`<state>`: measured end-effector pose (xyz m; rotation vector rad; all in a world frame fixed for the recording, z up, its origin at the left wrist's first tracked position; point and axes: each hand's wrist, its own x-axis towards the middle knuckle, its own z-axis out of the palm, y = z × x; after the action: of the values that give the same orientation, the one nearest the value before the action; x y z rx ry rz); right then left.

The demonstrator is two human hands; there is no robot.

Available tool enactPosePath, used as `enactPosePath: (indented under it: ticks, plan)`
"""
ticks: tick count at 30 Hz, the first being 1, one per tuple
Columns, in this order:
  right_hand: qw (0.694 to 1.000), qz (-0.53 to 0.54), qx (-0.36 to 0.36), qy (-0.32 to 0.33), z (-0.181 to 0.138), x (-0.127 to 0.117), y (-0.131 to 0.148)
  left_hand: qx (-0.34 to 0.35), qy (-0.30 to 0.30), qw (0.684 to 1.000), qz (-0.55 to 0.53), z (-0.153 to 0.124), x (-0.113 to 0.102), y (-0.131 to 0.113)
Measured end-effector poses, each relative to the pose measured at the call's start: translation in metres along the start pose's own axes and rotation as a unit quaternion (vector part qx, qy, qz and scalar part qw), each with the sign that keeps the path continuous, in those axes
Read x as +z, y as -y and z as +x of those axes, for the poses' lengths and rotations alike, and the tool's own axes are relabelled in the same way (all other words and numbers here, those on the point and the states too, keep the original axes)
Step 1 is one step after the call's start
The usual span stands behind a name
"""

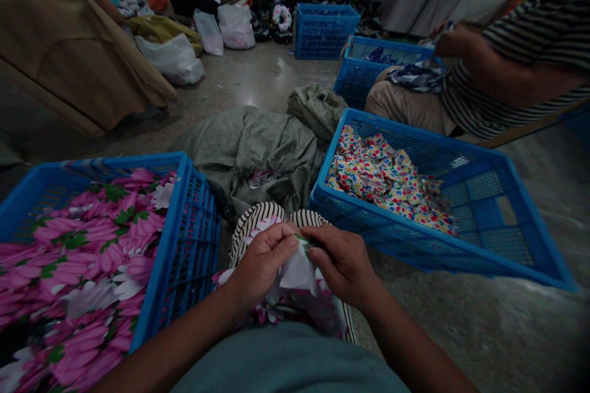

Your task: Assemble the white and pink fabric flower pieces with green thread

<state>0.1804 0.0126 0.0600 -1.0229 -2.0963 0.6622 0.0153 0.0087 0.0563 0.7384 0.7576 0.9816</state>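
Note:
Over my lap, my left hand (265,258) pinches the upper edge of a fabric piece (297,271), its pale side toward me and a bit of green at the top. My right hand (343,261) is closed on the same edge from the other side, thumb and fingers bent around it. More pink-and-white fabric pieces (306,307) lie on my striped trousers beneath. To my left, a blue crate (182,221) is heaped with pink petal-shaped fabric pieces (101,230) with green parts, a few showing white.
Ahead of my knees slumps a grey-green woven sack (249,141). At right, a blue crate (511,221) holds colourful patterned fabric (387,178). A co-worker in a striped shirt (530,55) sits beyond it, handling cloth. White bags (170,55) and another blue crate (325,31) stand farther back.

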Motion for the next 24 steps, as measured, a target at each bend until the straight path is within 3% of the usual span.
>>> enactPosePath:
  ticks: [7, 10, 12, 15, 21, 24]
  plan:
    - [0.999, 0.014, -0.014, -0.027, -0.003, 0.0, -0.002, -0.023, -0.004, 0.999, -0.022, -0.001, 0.0, 0.006]
    - [0.987, 0.103, 0.054, -0.108, -0.005, 0.002, -0.008, -0.024, -0.022, 0.999, -0.032, -0.001, 0.003, 0.004]
    - [0.937, 0.227, 0.167, -0.208, -0.006, 0.003, -0.016, -0.036, -0.044, 0.997, -0.053, 0.0, 0.005, 0.001]
    - [0.813, 0.401, 0.303, -0.294, -0.01, 0.007, -0.031, -0.049, -0.08, 0.99, -0.11, 0.002, 0.007, -0.004]
    - [0.677, 0.596, 0.387, -0.192, -0.029, 0.031, -0.035, -0.05, -0.16, 0.964, -0.207, 0.009, 0.002, -0.007]
    - [0.639, 0.646, 0.387, -0.155, -0.03, 0.04, -0.026, -0.061, -0.224, 0.945, -0.229, 0.014, 0.002, -0.007]
